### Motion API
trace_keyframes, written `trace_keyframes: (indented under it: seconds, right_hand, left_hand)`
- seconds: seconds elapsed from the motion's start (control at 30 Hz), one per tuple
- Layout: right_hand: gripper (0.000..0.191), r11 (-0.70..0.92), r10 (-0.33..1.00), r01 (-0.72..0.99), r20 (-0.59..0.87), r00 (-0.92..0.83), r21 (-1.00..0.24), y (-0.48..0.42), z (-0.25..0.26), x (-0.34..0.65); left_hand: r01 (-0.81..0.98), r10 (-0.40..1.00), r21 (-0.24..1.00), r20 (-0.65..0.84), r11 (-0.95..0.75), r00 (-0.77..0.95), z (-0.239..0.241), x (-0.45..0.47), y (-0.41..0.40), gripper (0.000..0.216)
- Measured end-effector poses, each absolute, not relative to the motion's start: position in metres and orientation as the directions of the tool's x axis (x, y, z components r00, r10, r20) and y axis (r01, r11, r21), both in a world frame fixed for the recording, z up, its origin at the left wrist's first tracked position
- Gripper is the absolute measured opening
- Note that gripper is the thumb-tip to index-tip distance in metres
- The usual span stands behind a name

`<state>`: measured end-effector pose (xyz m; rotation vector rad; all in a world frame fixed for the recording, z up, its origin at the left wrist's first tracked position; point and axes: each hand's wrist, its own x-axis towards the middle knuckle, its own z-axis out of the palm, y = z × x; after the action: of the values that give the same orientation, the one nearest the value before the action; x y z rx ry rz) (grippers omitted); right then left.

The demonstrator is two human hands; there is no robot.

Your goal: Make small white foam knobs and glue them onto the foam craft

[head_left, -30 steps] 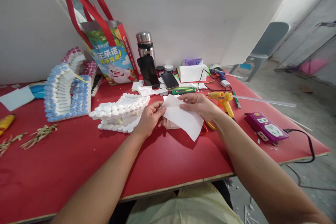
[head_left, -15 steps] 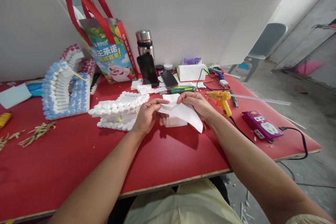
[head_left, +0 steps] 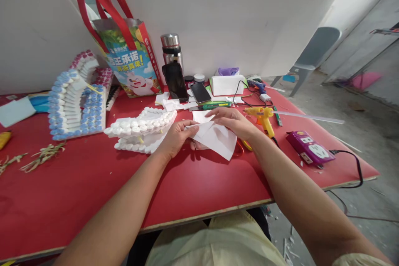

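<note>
My left hand (head_left: 176, 138) and my right hand (head_left: 234, 121) both hold a white sheet of paper (head_left: 216, 139) just above the red table (head_left: 199, 183). The left thumb and fingers pinch its left edge. My right hand lies over its top edge with the fingers curled on it, and a fold shows across the sheet. More white paper (head_left: 201, 115) lies under and behind it. A white model made of bottle caps (head_left: 141, 129) sits right next to my left hand. Red scissor handles (head_left: 239, 149) peek out below the sheet.
A yellow glue gun (head_left: 263, 117), a purple power strip (head_left: 309, 148) with a black cord, a green utility knife (head_left: 215, 106), two phones (head_left: 187, 87), a steel flask (head_left: 171, 52), a tissue box (head_left: 227, 85) and a red-handled bag (head_left: 131, 62) stand behind. A blue-capped model (head_left: 76, 106) is at left.
The sheet hung open and flat a second ago; now it is folded over and smaller between my hands, lower toward the table. My hands have come closer together.
</note>
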<state>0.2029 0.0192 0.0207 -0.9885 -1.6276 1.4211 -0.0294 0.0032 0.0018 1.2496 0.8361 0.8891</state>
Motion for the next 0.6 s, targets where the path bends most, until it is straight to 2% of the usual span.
trace_keyframes:
  seconds: [0.1, 0.2, 0.43, 0.6]
  right_hand:
    - [0.046, 0.045, 0.906, 0.148, -0.022, -0.422, -0.988, 0.021, 0.019, 0.202]
    - [0.035, 0.063, 0.899, 0.206, -0.034, -0.436, -0.976, 0.024, 0.013, 0.199]
    - [0.024, -0.029, 0.909, -0.058, -0.002, -0.416, -0.998, 0.025, 0.011, 0.202]
    - [0.015, -0.125, 0.877, -0.203, -0.013, -0.480, -0.971, 0.024, 0.014, 0.205]
  left_hand:
    - [-0.073, 0.912, 0.997, 0.010, 0.022, 0.410, 0.001, -0.028, 0.002, 0.042]
    - [-0.063, 0.918, 0.998, 0.012, 0.014, 0.396, 0.002, -0.026, 0.000, 0.044]
    - [-0.195, 0.917, 0.977, -0.004, 0.089, 0.399, 0.003, -0.030, 0.002, 0.034]
    - [-0.302, 0.913, 0.944, 0.001, 0.135, 0.409, 0.008, -0.033, 0.000, 0.025]
